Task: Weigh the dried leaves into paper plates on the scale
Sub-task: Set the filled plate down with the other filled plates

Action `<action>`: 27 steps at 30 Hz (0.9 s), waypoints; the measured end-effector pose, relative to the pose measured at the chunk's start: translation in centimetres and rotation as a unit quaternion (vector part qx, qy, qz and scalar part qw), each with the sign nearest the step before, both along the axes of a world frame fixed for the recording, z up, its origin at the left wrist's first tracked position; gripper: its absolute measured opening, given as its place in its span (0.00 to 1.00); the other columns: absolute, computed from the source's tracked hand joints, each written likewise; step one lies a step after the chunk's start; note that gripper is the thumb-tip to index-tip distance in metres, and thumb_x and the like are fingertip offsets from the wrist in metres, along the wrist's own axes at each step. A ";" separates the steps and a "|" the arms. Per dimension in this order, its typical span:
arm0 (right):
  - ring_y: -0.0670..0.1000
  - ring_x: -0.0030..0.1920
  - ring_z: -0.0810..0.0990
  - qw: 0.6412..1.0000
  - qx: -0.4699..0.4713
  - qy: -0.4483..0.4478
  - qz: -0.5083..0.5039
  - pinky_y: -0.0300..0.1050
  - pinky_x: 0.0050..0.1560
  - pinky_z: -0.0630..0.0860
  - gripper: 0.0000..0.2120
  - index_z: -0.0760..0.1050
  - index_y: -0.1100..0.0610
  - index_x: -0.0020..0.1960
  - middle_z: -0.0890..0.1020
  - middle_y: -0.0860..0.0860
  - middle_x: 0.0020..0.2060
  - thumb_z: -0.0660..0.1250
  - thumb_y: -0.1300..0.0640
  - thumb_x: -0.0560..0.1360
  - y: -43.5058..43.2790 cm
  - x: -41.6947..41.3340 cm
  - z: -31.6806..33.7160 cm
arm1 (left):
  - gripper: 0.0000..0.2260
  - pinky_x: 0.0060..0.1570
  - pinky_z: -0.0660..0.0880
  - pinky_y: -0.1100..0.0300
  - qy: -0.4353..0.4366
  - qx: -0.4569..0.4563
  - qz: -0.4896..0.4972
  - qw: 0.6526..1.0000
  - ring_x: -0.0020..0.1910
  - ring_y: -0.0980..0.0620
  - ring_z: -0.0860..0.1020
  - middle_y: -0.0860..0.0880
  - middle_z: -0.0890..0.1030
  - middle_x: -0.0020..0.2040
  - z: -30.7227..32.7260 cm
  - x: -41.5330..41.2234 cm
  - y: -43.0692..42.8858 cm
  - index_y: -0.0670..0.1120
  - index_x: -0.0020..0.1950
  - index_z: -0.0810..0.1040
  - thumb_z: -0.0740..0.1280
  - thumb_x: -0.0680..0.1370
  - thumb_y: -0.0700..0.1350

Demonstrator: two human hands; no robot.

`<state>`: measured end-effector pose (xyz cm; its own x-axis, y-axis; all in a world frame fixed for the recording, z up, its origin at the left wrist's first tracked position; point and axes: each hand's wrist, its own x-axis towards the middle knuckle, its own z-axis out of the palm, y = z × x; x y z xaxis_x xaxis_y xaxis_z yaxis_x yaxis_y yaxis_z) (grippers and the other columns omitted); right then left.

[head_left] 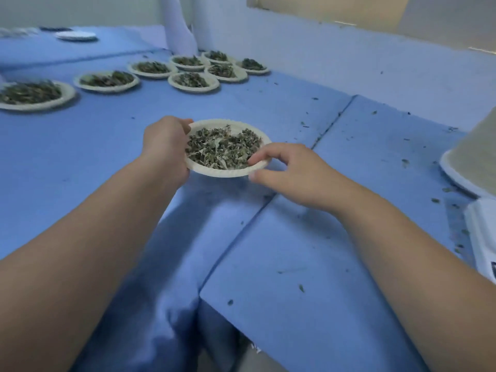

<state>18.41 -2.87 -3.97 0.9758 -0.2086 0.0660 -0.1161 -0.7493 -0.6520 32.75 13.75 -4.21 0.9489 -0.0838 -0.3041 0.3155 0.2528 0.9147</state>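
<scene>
1. The paper plate (228, 171) is off-white matt paper, and its rim is pressed into fine ridges.
2. The dried leaves (222, 149) on it look brittle, crumpled and dull, grey-green with paler, papery bits among them.
3. My worktop (295, 251) is covered in blue cloth. It is matt and mostly smooth, creased where it sags at the gap, and dusted with dry leaf crumbs.
4. The filled plates (107, 89) farther back are the same matt, ridged paper.
5. The wall (349, 63) looks pale, matt and painted.
</scene>
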 end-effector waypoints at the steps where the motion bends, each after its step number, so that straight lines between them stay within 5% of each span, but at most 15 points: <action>1: 0.36 0.50 0.78 1.000 -0.018 -0.005 0.009 0.30 0.47 0.71 0.14 0.80 0.38 0.52 0.81 0.37 0.55 0.72 0.35 0.69 0.6 1.1 -0.6 | 0.12 0.59 0.80 0.37 0.001 0.006 0.011 1.000 0.58 0.40 0.83 0.42 0.84 0.57 -0.3 1.0 0.9 0.45 0.52 0.84 0.62 0.78 0.37; 5: 0.38 0.48 0.77 0.998 -0.044 -0.046 0.018 0.33 0.45 0.71 0.18 0.79 0.40 0.52 0.81 0.37 0.49 0.72 0.31 0.68 2.5 5.8 -2.8 | 0.12 0.61 0.79 0.38 -0.007 0.051 0.030 0.998 0.59 0.39 0.82 0.46 0.85 0.54 -1.7 5.1 3.1 0.47 0.45 0.84 0.62 0.77 0.36; 9: 0.36 0.40 0.74 0.994 -0.078 -0.071 0.027 0.42 0.38 0.67 0.23 0.76 0.41 0.51 0.76 0.30 0.37 0.66 0.25 0.68 4.0 11.0 -4.5 | 0.05 0.51 0.76 0.52 -0.006 0.018 0.060 0.998 0.48 0.46 0.79 0.47 0.82 0.49 -2.7 9.4 5.0 0.47 0.44 0.80 0.65 0.78 0.41; 14: 0.48 0.49 0.77 0.991 -0.118 -0.065 -0.004 0.50 0.52 0.75 0.24 0.76 0.42 0.50 0.77 0.39 0.44 0.64 0.25 0.68 5.5 18.8 -5.5 | 0.04 0.37 0.68 0.64 -0.002 -0.133 0.132 0.982 0.38 0.59 0.71 0.53 0.75 0.44 -3.6 11.8 7.1 0.48 0.48 0.75 0.63 0.82 0.46; 20: 0.59 0.59 0.78 0.986 -0.152 -0.045 -0.048 0.55 0.58 0.75 0.23 0.74 0.47 0.56 0.82 0.52 0.57 0.63 0.30 0.74 7.1 28.2 -5.8 | 0.12 0.32 0.65 0.67 -0.026 -0.111 0.141 0.983 0.26 0.64 0.68 0.57 0.69 0.36 -4.1 12.0 6.3 0.54 0.38 0.69 0.63 0.80 0.43; 27: 0.61 0.63 0.76 0.980 -0.185 -0.027 -0.073 0.57 0.60 0.72 0.27 0.73 0.50 0.62 0.79 0.55 0.61 0.57 0.30 0.76 8.8 33.2 -5.8 | 0.12 0.49 0.70 0.60 -0.080 -0.028 0.128 0.988 0.37 0.59 0.71 0.58 0.74 0.37 -4.0 11.0 5.7 0.54 0.39 0.76 0.61 0.80 0.40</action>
